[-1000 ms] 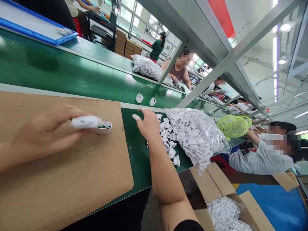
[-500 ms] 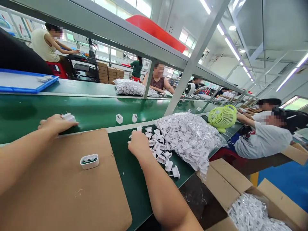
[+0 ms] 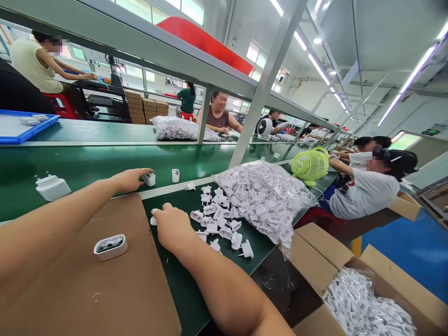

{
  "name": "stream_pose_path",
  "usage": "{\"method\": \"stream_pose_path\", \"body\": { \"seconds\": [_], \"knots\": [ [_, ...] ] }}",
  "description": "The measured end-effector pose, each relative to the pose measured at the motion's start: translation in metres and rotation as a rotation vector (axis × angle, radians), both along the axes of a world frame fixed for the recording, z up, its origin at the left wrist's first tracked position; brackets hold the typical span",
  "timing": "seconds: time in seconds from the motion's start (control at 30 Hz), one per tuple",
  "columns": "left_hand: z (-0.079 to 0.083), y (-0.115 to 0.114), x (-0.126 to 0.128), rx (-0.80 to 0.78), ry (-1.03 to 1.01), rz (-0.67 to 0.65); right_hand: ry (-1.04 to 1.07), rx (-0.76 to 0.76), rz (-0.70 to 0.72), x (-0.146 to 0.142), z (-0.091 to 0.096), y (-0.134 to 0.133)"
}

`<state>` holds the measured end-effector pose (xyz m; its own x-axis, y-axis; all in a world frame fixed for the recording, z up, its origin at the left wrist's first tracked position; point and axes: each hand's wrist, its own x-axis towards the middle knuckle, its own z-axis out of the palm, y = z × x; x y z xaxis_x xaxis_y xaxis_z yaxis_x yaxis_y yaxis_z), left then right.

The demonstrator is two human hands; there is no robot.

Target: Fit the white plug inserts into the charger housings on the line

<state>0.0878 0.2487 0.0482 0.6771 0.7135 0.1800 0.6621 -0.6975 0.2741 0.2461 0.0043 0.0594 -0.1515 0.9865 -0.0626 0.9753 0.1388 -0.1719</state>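
My left hand (image 3: 128, 180) reaches over the green belt, its fingers closed on a small white charger housing (image 3: 150, 179). A similar housing (image 3: 175, 175) stands just right of it. In my right hand (image 3: 172, 225) is a white plug cap (image 3: 153, 219), pinched at the fingertips and partly hidden. On the cardboard sheet (image 3: 133, 289) lies an open oval charger housing (image 3: 111, 247) with a circuit board visible inside. A closed white charger (image 3: 53, 187) with two pins rests on the belt at left. Loose plug caps (image 3: 219, 217) are heaped right of my right hand.
A clear bag of plug caps (image 3: 266, 196) lies beside the heap, with a green fan (image 3: 310, 165) behind it. An open carton (image 3: 311, 261) stands below at right. A metal post (image 3: 261, 88) rises past the belt. Co-workers sit across and to the right.
My left hand has let go of the charger at left and moved right to a housing. My right hand has drawn left from the heap with a plug cap. The view has shifted slightly.
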Motion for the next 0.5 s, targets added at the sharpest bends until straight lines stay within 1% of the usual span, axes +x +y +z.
{"method": "stream_pose_path", "body": {
  "seconds": [0.1,0.17,0.2,0.23,0.3,0.37,0.4,0.43,0.5],
  "knots": [
    [0.010,-0.001,-0.003,0.026,0.012,0.020,0.042,0.021,-0.008,0.004,-0.002,0.003],
    [0.018,-0.013,-0.008,0.068,-0.008,0.046,0.136,0.071,-0.038,0.008,-0.003,0.006],
    [0.023,-0.023,-0.011,0.085,-0.021,0.069,0.222,0.117,-0.065,0.011,-0.003,0.008],
    [0.028,-0.036,-0.016,0.093,-0.044,0.112,0.343,0.168,-0.093,0.013,-0.003,0.010],
    [0.040,-0.067,-0.026,0.071,-0.145,0.250,0.670,0.246,-0.137,0.016,-0.005,0.016],
    [0.053,-0.105,-0.042,-0.017,-0.292,0.366,1.035,0.231,-0.144,0.014,-0.006,0.021],
    [0.058,-0.125,-0.052,-0.076,-0.353,0.370,1.198,0.192,-0.139,0.012,-0.007,0.023],
    [0.062,-0.145,-0.062,-0.130,-0.391,0.347,1.335,0.147,-0.133,0.010,-0.008,0.023],
    [0.063,-0.185,-0.083,-0.183,-0.407,0.275,1.532,0.056,-0.109,0.006,-0.009,0.020]
  ]
}}
